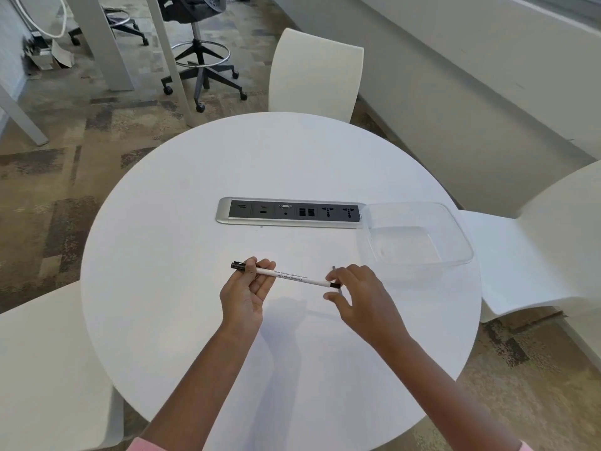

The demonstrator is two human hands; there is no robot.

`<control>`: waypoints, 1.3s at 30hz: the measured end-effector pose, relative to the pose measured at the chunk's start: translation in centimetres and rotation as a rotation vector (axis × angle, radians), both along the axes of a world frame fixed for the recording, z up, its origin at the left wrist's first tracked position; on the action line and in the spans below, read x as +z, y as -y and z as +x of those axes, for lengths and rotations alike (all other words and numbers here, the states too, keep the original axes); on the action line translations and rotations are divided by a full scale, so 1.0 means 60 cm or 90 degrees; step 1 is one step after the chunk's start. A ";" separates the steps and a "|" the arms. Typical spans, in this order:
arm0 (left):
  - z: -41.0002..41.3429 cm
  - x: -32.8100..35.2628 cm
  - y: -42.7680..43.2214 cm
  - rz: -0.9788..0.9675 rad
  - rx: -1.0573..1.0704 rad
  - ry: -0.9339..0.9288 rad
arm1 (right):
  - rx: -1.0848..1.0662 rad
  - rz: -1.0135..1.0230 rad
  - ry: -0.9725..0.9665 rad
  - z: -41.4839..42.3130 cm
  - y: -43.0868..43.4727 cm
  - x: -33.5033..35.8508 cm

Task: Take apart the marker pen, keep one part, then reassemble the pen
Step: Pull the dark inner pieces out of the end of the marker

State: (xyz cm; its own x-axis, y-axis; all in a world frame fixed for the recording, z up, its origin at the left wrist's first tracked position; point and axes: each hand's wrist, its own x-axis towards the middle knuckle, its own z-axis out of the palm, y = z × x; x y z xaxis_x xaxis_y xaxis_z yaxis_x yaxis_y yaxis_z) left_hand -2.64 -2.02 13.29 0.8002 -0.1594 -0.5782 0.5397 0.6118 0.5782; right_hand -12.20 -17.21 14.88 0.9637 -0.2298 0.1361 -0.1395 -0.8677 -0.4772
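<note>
1. The marker pen [289,275] is held in the air just above the round white counter [195,222], lying nearly level, its white barrel printed with small dark text and its black cap pointing left.
2. The left hand [245,296] has its grip closed around the capped end, thumb on top and fingers curled beneath the barrel.
3. The right hand [357,296] pinches the black end piece at the pen's right end between thumb and forefinger; the other fingers are spread loosely.
4. A clear plastic container [418,236] sits on the counter to the right, apart from the hands.
5. A socket panel [289,212] is set into the counter's middle, beyond the pen.
6. White chairs [317,73] stand around the counter.
</note>
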 end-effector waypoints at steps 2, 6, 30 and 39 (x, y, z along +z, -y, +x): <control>0.001 -0.001 0.000 -0.006 -0.004 0.001 | -0.013 -0.017 0.046 0.002 -0.003 -0.007; 0.001 -0.004 0.001 -0.042 -0.053 0.023 | -0.053 0.029 0.079 0.008 -0.010 -0.012; -0.019 0.002 0.031 0.041 -0.149 0.025 | -0.122 0.380 -0.109 0.032 -0.015 -0.003; -0.021 0.001 0.030 0.044 -0.130 0.016 | -0.073 0.163 0.015 0.020 -0.024 -0.013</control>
